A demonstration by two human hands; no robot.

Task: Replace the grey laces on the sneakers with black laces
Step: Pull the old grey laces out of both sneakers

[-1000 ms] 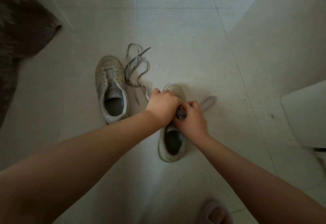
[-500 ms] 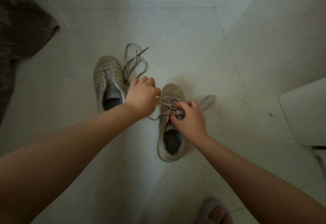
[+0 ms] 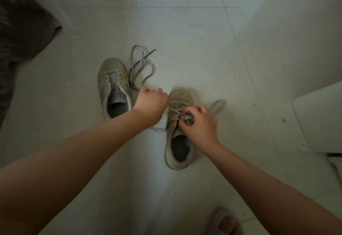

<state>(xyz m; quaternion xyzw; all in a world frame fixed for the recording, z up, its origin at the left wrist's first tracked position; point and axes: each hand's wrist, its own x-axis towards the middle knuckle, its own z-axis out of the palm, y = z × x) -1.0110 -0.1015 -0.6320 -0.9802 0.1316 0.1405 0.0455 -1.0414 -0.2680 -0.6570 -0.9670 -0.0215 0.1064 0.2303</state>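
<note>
On a pale tiled floor [image 3: 185, 40] stand two worn sneakers: an unlaced one [image 3: 112, 84] at left, a laced one [image 3: 178, 132] at right. The right hand [image 3: 200, 123] pinches the laced sneaker's tongue; the left hand [image 3: 150, 103], fingers curled, pulls its grey lace [image 3: 175, 107]. A loose grey lace [image 3: 140, 68] lies beside the unlaced sneaker.

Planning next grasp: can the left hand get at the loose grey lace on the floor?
Probably yes. The left hand is right beside the loose grey lace, nothing lying between, but its fingers look curled on the right sneaker's lace.

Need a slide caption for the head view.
Left hand pulls grey lace from right sneaker; right hand steadies its tongue.
</note>
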